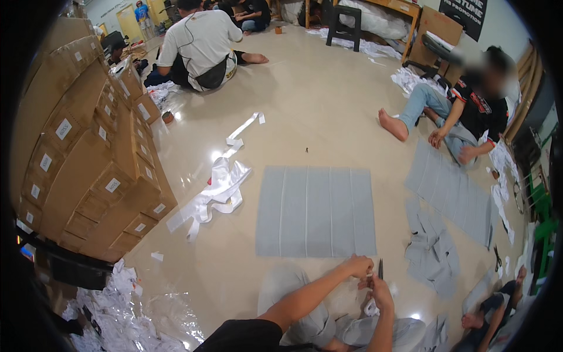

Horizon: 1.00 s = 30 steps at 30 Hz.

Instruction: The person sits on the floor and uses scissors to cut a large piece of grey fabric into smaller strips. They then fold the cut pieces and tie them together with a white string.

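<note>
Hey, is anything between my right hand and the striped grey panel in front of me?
Yes: your left hand sits between your right hand and the striped grey panel, at its near right corner. A dark pointed tool shows just beyond the right hand, near that corner.

Floor (328, 111): beige (rather shiny) | black stool (345, 12) near wooden table (406, 8) | pale wall (509, 22)

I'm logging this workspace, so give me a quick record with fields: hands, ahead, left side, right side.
Hands: left hand and right hand close together at a small white piece; exact grip too small to tell
Ahead: grey sheet with pale lines, flat on floor
Left side: loose white ribbon; stacked cardboard boxes
Right side: grey scraps; second grey sheet by a seated co-worker
</note>
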Tool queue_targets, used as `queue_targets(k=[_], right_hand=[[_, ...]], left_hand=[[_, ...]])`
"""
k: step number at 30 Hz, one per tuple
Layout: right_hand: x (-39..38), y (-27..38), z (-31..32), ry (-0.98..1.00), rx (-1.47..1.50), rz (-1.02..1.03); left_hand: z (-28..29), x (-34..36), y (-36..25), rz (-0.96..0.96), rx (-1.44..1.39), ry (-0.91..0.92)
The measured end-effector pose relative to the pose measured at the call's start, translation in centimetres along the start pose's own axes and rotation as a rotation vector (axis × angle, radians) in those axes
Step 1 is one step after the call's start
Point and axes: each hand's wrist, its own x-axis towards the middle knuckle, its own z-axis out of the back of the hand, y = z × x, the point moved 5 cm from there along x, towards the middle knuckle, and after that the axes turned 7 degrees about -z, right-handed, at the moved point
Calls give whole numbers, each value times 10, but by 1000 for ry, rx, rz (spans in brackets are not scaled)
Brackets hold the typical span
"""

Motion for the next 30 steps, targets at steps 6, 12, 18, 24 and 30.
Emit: queue_targets(k=[6,12,18,24,30], right_hand=[[59,-29,19,738,1045,266],[48,-5,-7,-61,836,256],[91,-26,-8,-299,-376,436],[76,20,-8,-423,-660,353],[93,24,-17,-489,-821,279]], left_hand=[[-3,6,15,55,62,-172],[-17,2,17,60,217,-205],[-24,-9,9,4,509,-194],[12,6,-3,4,590,-282],[74,38,63,285,602,-565]])
